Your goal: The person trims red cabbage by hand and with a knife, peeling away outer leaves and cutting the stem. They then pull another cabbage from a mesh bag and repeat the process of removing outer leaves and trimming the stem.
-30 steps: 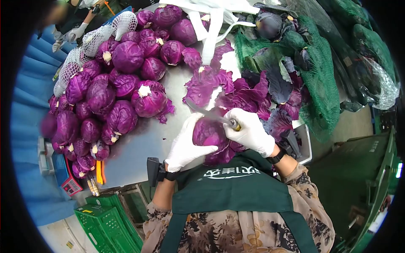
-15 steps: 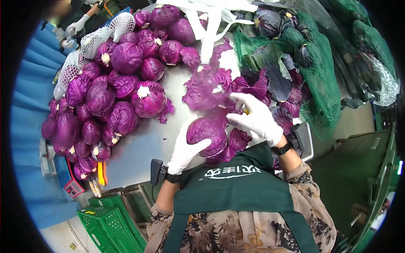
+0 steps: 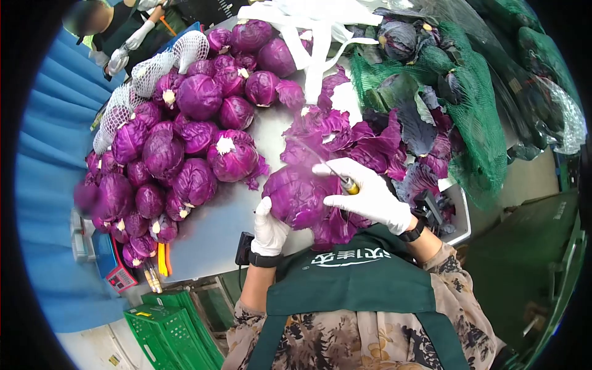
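Observation:
My left hand, in a white glove, is closed around the near left side of a purple cabbage. The gloved right hand grips a knife by its yellowish handle, at the cabbage's right side. A thin blade seems to reach up and left over the cabbage, but it is blurred. Loose purple leaves lie under and beside the cabbage. More torn leaves spread just beyond it on the metal table.
A large pile of purple cabbages covers the table's left side, some in white foam nets. Green mesh with darker cabbages lies at right. White bags sit at the back. Green crates stand below left. Another person's gloved hands show top left.
The cabbage has been turned and raised slightly, and my left hand has shifted to its near left side. My right hand has moved closer over it. The whole view has shifted a little.

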The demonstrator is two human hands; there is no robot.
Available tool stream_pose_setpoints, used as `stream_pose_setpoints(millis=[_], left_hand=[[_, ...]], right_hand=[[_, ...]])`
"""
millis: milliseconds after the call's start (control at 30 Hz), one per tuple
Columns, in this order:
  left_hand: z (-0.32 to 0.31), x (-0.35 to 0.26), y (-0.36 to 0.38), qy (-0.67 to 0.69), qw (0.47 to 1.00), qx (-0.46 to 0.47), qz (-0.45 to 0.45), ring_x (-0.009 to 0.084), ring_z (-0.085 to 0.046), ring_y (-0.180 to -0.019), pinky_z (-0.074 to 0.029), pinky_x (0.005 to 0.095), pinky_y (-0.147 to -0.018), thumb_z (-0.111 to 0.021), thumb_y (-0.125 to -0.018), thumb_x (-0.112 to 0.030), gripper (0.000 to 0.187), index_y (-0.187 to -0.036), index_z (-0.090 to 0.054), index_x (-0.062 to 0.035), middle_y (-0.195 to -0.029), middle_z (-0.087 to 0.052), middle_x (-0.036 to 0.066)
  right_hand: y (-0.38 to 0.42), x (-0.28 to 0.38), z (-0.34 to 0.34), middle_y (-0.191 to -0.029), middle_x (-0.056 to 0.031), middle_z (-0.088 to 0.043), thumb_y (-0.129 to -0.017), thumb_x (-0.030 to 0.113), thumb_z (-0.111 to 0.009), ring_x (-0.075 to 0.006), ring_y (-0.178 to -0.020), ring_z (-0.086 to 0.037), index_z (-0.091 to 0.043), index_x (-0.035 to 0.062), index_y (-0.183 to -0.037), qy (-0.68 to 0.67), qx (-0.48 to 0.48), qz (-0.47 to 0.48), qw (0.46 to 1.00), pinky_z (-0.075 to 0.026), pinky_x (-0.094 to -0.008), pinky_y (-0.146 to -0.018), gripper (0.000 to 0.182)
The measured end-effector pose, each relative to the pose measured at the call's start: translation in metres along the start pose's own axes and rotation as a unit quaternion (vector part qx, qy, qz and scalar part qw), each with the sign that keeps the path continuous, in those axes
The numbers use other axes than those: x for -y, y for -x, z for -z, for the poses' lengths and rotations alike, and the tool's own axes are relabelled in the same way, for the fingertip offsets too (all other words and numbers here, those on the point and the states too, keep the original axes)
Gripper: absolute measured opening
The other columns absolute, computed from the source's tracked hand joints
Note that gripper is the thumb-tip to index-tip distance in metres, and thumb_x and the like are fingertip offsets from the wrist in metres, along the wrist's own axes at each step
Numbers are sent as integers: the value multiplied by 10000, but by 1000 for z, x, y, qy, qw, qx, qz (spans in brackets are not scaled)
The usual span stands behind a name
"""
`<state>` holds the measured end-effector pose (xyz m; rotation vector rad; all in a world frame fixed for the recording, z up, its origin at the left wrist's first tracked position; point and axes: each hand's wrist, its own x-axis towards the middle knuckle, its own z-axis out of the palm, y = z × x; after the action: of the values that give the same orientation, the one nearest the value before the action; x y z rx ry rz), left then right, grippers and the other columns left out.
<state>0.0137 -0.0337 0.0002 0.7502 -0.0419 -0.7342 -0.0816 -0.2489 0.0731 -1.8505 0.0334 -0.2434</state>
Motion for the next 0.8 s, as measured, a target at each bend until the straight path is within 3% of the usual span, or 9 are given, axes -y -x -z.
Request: stream_pose_setpoints(millis=[100, 200, 300, 333, 400, 533, 667, 733, 800], left_hand=[[0, 3, 1, 11, 1000, 3, -8, 312, -549, -1212, -461, 480, -1028, -607, -891, -381, 639, -1385, -425, -18, -1343, -535, 161], [-2, 0, 2, -6, 1000, 2, 7, 310, -549, -1212, -459, 481, -1027, -623, -880, -386, 645, -1378, -435, -21, -1337, -542, 154], [0, 1, 4, -36, 999, -10, 4, 303, -547, -1214, -455, 479, -1027, -633, -876, -385, 645, -1375, -442, -24, -1332, -548, 147], [1, 1, 5, -37, 999, -11, 4, 303, -547, -1214, -455, 479, -1027, -633, -876, -385, 645, -1375, -442, -24, -1332, -548, 147], [3, 3, 5, -21, 1000, -1, 11, 293, -546, -1214, -443, 470, -1038, -631, -883, -368, 627, -1374, -446, -24, -1330, -553, 141], [0, 5, 1, -6, 1000, 12, -1, 281, -543, -1216, -433, 456, -1048, -607, -909, -338, 581, -1372, -448, -24, -1331, -554, 133], [-8, 5, -5, 22, 999, -33, -16, 271, -537, -1222, -428, 452, -1052, -586, -936, -312, 532, -1368, -454, -31, -1342, -547, 120], [-15, 5, -5, -6, 998, -58, -26, 268, -550, -1210, -445, 465, -1039, -532, -958, -399, 537, -1364, -449, -58, -1323, -558, 124], [-17, 3, -9, 20, 996, -79, -28, 275, -542, -1220, -447, 468, -1039, -536, -956, -406, 535, -1367, -447, -75, -1346, -541, 118]], right_hand=[[0, 10, 2, -1172, -70, -626, -780, 92, -778, -165, -1118, -586, -589, 45, -1198, 6, 16, 20, 1000, -447, -313, -987, 460], [2, 15, 2, -1029, -9, -631, -762, 89, -792, -94, -891, -569, -622, 78, -1044, -9, 14, -19, 1000, -459, -261, -810, 329], [2, 18, 8, -955, 18, -600, -754, 86, -795, -80, -817, -519, -614, 88, -998, 20, 61, -80, 995, -433, -252, -756, 304], [2, 14, 10, -955, 18, -600, -754, 86, -795, -80, -817, -519, -614, 88, -998, 19, 61, -80, 995, -433, -252, -756, 304], [2, -1, 12, -901, 8, -582, -830, 240, -749, -91, -816, -566, -587, 101, -1009, 67, 87, -35, 993, -465, -265, -730, 279], [2, -16, 13, -896, 13, -582, -834, 234, -742, -83, -797, -562, -585, 109, -979, -28, 90, -3, 996, -457, -261, -718, 248], [5, -3, 7, -840, 8, -588, -854, 231, -706, -84, -765, -560, -631, 137, -1047, -138, 38, -37, 989, -451, -268, -701, 227], [6, -2, 14, -788, 16, -584, -844, 265, -697, -86, -727, -566, -653, 182, -1080, 31, 70, -85, 993, -462, -266, -678, 254], [14, -6, 18, -781, 42, -637, -807, 306, -699, -101, -700, -609, -670, 211, -1028, 56, 90, -61, 993, -460, -259, -613, 242]])
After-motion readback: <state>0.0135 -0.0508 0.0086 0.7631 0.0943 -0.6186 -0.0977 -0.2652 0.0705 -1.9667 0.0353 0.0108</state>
